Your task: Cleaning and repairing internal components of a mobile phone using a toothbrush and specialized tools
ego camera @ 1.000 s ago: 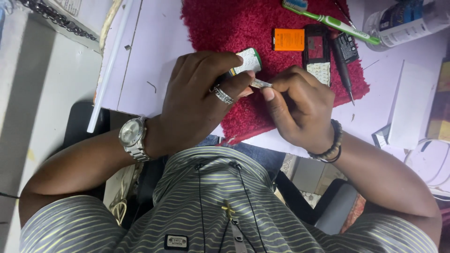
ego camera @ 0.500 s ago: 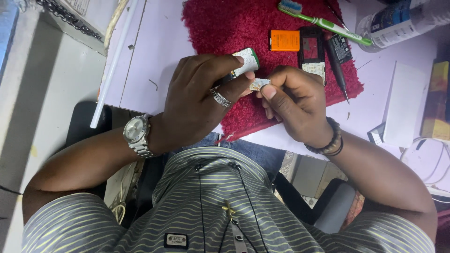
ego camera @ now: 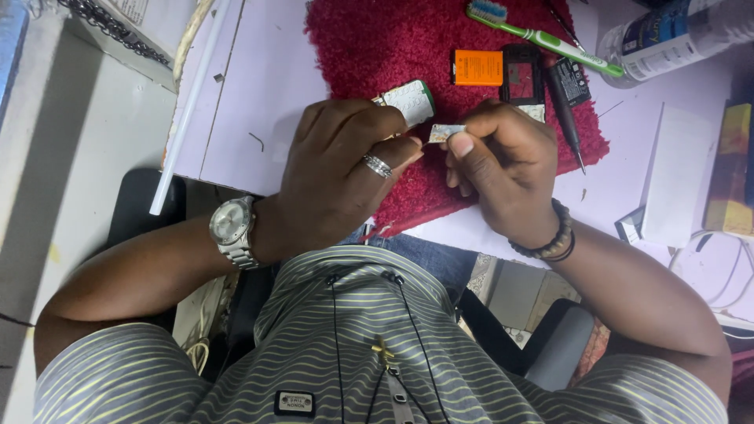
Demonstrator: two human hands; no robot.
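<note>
Lilac worktop (ego camera: 259,86), red mat (ego camera: 369,39) | left grip (ego camera: 338,177) closed on half-hidden white phone part (ego camera: 408,100) | right grip (ego camera: 503,169) pinching small card (ego camera: 441,132) | bottle (ego camera: 675,35) cut off.

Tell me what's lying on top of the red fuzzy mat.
On the red fuzzy mat lie an orange rectangular battery, a black phone frame, a second black battery and a dark screwdriver. The two hands cover whatever lies beneath them.

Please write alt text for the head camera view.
Left hand holds a small green-edged phone while right hand pinches a tiny card beside it, above a red mat with an orange battery and green toothbrush.
</note>
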